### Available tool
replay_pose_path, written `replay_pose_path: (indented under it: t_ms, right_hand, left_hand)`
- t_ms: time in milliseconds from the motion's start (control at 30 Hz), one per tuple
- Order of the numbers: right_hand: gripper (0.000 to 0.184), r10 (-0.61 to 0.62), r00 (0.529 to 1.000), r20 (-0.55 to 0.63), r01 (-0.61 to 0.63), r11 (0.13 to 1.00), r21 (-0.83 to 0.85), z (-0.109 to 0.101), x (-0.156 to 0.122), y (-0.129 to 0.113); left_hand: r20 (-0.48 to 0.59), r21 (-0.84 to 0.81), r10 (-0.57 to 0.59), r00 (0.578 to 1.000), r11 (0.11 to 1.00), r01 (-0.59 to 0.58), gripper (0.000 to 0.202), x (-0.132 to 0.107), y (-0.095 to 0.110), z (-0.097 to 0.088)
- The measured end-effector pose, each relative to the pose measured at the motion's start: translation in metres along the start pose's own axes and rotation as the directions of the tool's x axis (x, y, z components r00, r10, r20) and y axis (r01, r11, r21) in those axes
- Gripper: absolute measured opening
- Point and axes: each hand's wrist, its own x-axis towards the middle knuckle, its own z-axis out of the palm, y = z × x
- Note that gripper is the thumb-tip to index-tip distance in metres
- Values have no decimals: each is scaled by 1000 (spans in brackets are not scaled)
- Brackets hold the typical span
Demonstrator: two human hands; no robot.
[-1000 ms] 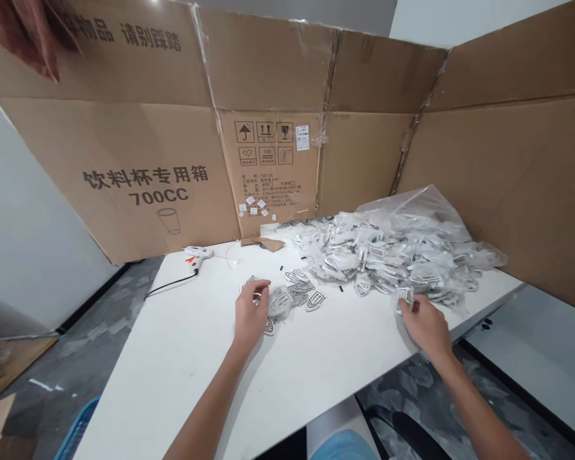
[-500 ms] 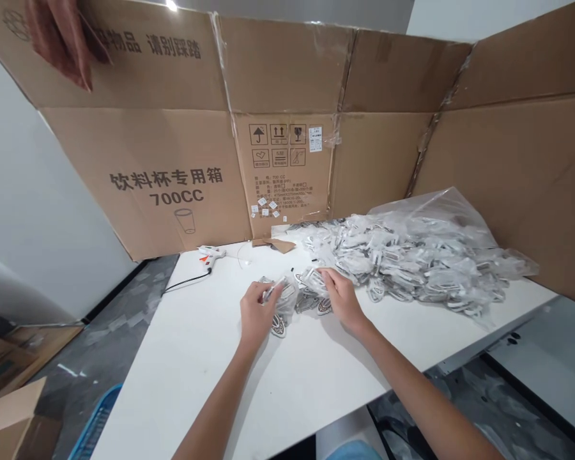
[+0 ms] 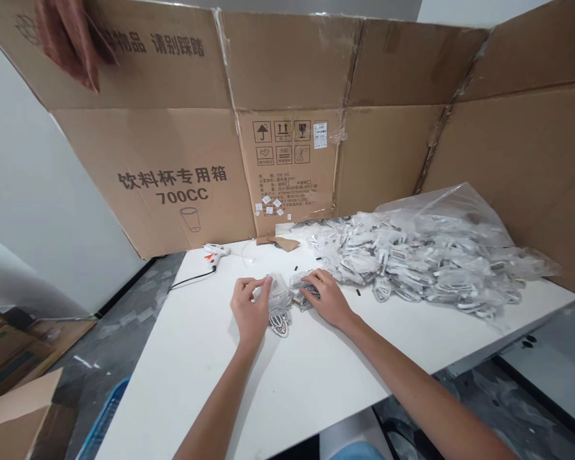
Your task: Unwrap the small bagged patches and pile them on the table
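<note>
A packing workshop: a white bench (image 3: 278, 383) against an opened carton (image 3: 144, 185), holding a glue gun (image 3: 215, 250) and heaped bagged parts (image 3: 402, 268).

Bright, even indoor light; soft shadows; sharp focus; wide-angle bending at edges

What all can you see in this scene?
cardboard carton: one, brown, opened out behind the table
table: one, white, centre
plastic bag: one, clear, back right of the table
wrapped tags: many, white and grey, heaped back right
glue gun: one, white, back left of the table
cardboard scrap: one, brown, back of the table
cloth: one, reddish brown, over the carton's top left
basket: one, blue, low left
left hand: one, on a clear packet
right hand: one, on the wrapped tags
</note>
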Motion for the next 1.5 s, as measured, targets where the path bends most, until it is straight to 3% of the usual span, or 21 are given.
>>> replay_pose_path:
  t_ms: [100, 200, 333, 467, 567, 633, 700, 800, 867, 967, 1133, 1367, 1500]
  right_hand:
    - [25, 52, 998, -30, -52, 999, 2, 8, 3, 5]
    - [16, 66, 996, -67, -64, 998, 18, 13, 7, 6]
    - [21, 87, 987, -133, -78, 995, 69, 11, 8, 3]
    - [21, 184, 943, -277, -146, 978, 150, 1, 9, 5]
    - [23, 227, 928, -297, -169, 964, 207, -6, 9, 5]
    - [24, 245, 926, -288, -172, 951, 257, -9, 10, 1]
    - [25, 327, 919, -220, -202, 870, 449, -10, 10, -5]
    - [35, 408, 912, 48, -299, 577, 760, -8, 11, -15]
    - [41, 387, 905, 179, -354, 449, 820, -7, 12, -20]
    - [44, 368, 896, 251, -387, 364, 848, -10, 13, -24]
    - [50, 359, 860, 363, -424, 105, 900, -18, 13, -23]
    - [49, 317, 817, 483, -539, 121, 833, -13, 7, -26]
    - [53, 358, 822, 443, -517, 144, 844, -10, 7, -28]
  left_hand:
    - [-70, -46, -4, 998, 999, 1, 21, 4, 4, -3]
    - [-100, -128, -134, 986, 984, 120, 21, 5, 5, -3]
    - [-58, -170, -258, 964, 954, 245, 24, 2, 2, -1]
    - [-9, -149, -319, 948, 937, 314, 24, 0, -3, 2]
    - [21, -98, -312, 950, 945, 313, 16, -1, -6, 1]
    - [67, -37, -221, 973, 974, 224, 4, -1, -7, 1]
    - [151, 25, -82, 985, 997, 79, 20, -3, -8, 2]
    - [291, 81, 57, 955, 993, -84, 38, -8, -7, 3]
    - [339, 129, 49, 940, 987, -98, 38, -11, -5, 5]
    - [382, 196, -23, 924, 979, -57, 29, -14, -2, 5]
    - [477, 164, -22, 878, 984, -64, 45, -15, 5, 2]
    - [540, -36, 132, 831, 990, -133, 47, -12, 14, 0]
    - [580, -132, 79, 811, 991, -2, 46, -9, 18, -1]
